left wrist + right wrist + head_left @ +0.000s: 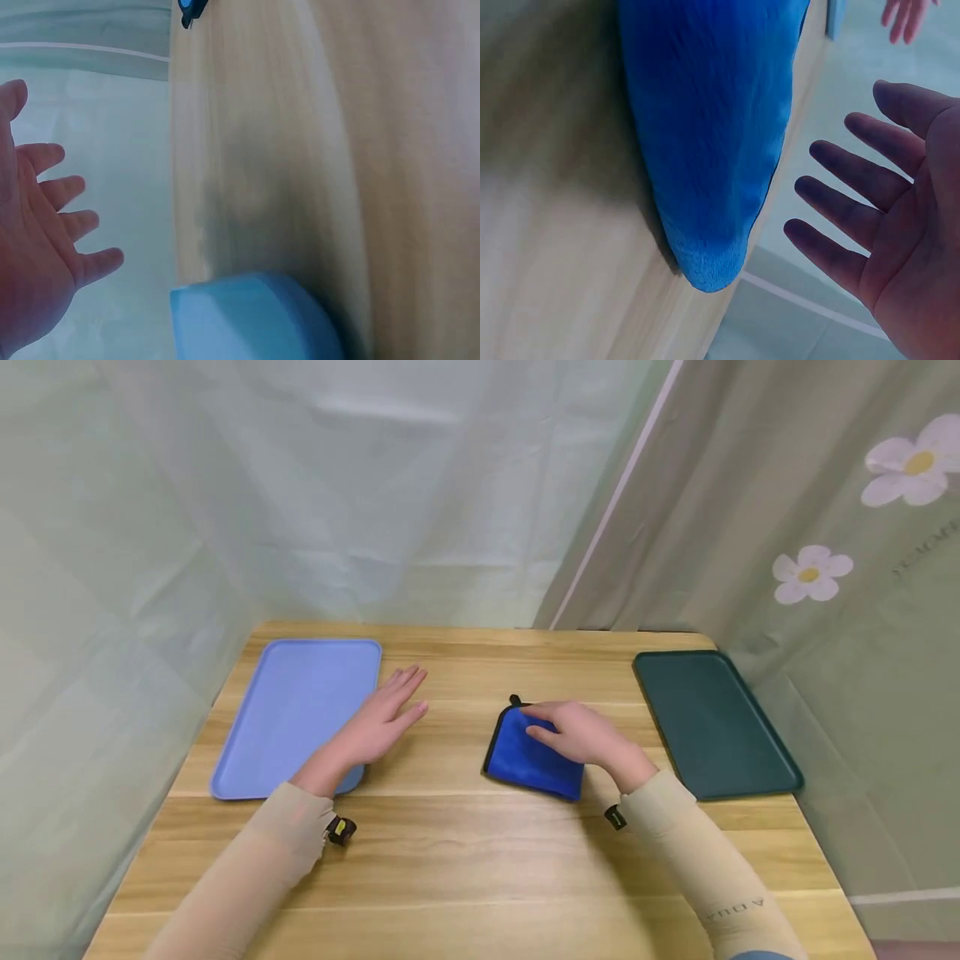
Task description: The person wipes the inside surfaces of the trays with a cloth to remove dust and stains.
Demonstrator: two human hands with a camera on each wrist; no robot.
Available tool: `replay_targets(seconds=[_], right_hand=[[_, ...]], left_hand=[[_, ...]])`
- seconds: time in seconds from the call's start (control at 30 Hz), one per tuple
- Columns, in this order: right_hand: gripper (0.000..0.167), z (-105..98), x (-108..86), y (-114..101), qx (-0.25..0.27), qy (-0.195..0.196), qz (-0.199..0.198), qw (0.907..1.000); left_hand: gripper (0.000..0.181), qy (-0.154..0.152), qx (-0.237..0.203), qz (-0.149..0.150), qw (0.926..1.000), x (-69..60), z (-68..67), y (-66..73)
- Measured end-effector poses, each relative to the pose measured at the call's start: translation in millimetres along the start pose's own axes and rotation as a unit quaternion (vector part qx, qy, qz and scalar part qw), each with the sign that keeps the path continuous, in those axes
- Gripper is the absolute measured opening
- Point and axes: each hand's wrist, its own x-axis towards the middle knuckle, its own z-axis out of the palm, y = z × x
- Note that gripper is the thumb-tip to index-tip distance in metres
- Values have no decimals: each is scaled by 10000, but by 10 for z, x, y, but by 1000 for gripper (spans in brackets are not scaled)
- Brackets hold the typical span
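"Where's the cloth (531,758)?"
"On the table (457,860), well in from every edge, with room on both sides."
"And around it?"
"A blue tray (300,714) by the left edge, a green tray (712,727) by the right: two trays."
"Anything in the way?"
"The right hand (576,732) hangs over the one cloth, fingers spread; the left hand (381,720), also spread, is by the blue tray's inner edge."

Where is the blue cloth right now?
In the head view, the blue cloth lies on the table just right of centre, under the right hand, between the light blue tray and the dark green tray.
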Motion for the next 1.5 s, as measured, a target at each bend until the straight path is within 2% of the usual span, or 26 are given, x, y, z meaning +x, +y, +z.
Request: replay_targets(seconds=[0.2, 0.4, 0.53, 0.73, 0.97, 1.1, 1.23, 1.5], right_hand=[[46, 61, -213, -64, -158, 111, -172, 9997], [45, 169, -406, -118, -845, 330, -702, 9934], [53, 270, -507, -126, -1160, 237, -984, 9881], [75, 389, -603, -124, -1263, -91, -747, 9891], [79, 466, -588, -114, -1139, 68, -448, 9925], [73, 498, -528, -115, -869, 131, -150, 9960], [63, 496, -461, -117, -838, 187, -12, 9963], [46, 445, -405, -152, -1010, 85, -218, 9946]], left_hand=[[64, 16, -405, -144, 9991, -204, 9, -9], [56, 208, -636, -160, 9976, -435, -15, -54], [51, 349, -683, -163, 9969, -582, -44, -113], [50, 387, -632, -265, 9969, -742, -34, -230], [49, 388, -677, -324, 9964, -873, -18, -269], [49, 407, -731, -392, 9957, -932, -57, -260], [49, 521, -821, -432, 9943, -954, -119, -259], [49, 705, -747, -550, 9932, -978, -173, -342]])
